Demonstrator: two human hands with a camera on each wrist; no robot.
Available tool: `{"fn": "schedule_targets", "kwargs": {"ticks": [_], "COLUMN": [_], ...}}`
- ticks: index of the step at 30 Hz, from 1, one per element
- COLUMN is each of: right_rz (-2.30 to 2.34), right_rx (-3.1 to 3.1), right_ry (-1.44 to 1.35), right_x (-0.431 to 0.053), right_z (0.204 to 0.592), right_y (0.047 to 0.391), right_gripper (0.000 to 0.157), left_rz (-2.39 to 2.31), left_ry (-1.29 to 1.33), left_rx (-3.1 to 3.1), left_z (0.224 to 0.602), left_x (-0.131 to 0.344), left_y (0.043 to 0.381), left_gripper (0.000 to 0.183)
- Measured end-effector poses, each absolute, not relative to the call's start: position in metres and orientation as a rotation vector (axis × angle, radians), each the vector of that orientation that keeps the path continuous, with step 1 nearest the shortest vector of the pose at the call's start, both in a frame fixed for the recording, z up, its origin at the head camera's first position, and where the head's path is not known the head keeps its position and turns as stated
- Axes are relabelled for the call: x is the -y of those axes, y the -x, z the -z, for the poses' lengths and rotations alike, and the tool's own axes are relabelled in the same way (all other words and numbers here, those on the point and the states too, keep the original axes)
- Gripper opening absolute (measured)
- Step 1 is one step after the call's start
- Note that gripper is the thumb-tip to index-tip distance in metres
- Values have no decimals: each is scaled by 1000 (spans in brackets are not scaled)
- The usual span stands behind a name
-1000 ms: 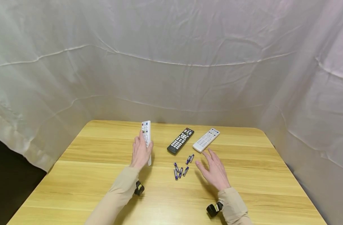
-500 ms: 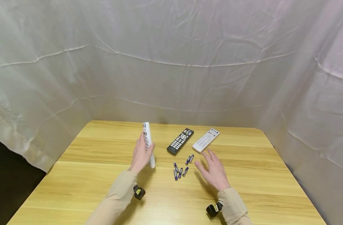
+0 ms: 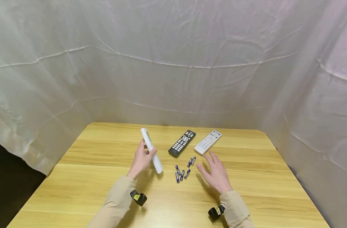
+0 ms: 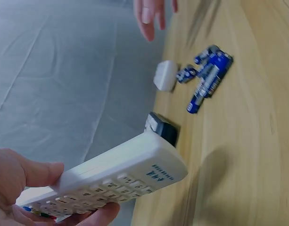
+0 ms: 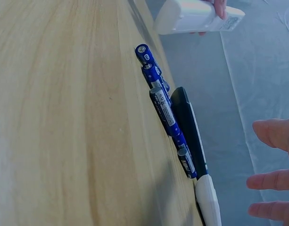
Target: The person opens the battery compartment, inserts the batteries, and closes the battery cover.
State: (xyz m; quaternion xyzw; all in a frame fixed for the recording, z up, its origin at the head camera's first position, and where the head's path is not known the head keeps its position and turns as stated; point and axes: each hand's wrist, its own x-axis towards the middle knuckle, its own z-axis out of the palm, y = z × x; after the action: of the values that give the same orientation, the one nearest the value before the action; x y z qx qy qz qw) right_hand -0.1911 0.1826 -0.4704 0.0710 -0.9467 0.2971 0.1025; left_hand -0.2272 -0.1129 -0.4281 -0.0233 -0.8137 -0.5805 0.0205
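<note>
I can read no word or number with confidence from here. In the left-wrist view, the white remote [image 4: 117,162] in the left hand [image 3: 140,160] bears a blue-green mark [image 4: 159,173] with tiny print beneath it — too blurred to spell out. Its keys [image 4: 110,186] carry small characters I can't make out. In my right-wrist view, a printed label [image 5: 234,21] shows on that remote, equally illegible. The blue batteries [image 5: 164,112] have lettering on pale bands — also unreadable to me.
</note>
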Motion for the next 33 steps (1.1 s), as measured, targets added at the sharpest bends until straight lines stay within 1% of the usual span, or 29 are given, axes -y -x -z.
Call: {"fn": "schedule_targets", "kwargs": {"ticks": [7, 16, 24, 33], "right_rz": [-867, -856, -848, -847], "right_rx": [2785, 2768, 2762, 2764], "right_ry": [-218, -240, -249, -258], "right_x": [-183, -182, -183, -182], "right_z": [470, 469, 471, 470], "right_y": [191, 191, 191, 190], "right_gripper": [60, 59, 59, 58], "left_rz": [1974, 2264, 2350, 2328], "left_ry": [31, -37, -17, -78], "left_rx": [2461, 2289, 2250, 2235], "left_z": [428, 430, 432, 434], "left_x": [117, 118, 116, 112], "left_y": [223, 219, 215, 211], "left_gripper": [68, 66, 55, 52]}}
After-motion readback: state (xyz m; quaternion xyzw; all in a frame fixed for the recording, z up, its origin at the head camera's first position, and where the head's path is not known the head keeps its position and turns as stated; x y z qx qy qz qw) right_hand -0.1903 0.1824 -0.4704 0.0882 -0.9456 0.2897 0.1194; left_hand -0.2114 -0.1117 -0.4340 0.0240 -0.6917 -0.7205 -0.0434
